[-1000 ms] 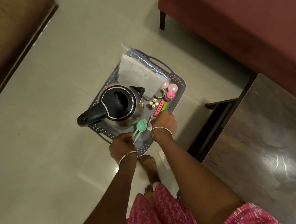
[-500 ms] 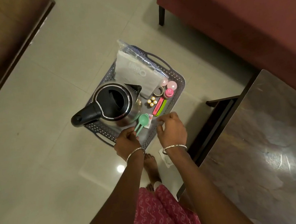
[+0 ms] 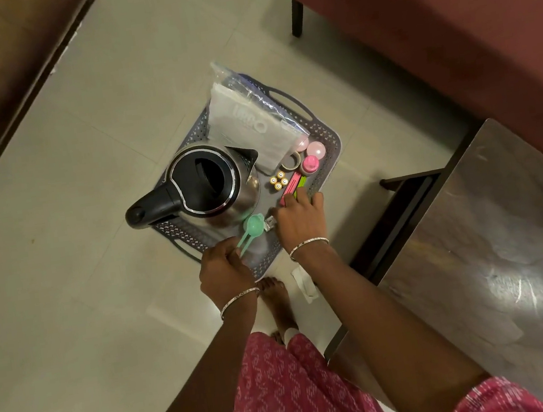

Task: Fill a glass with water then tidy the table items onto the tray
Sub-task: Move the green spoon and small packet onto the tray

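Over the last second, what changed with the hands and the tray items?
The right hand drew back off the tray edge, then reached forward onto the pink and green sticks. The left hand kept its grip at the near rim. Kettle, green spoon and batteries stayed put.

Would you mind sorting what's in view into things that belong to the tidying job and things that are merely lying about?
Belonging to the job:
grey tray
kettle
plastic packet
green spoon
batteries
pink bottle
tape roll

Just lying about:
red sofa
metal table
white scrap on the floor
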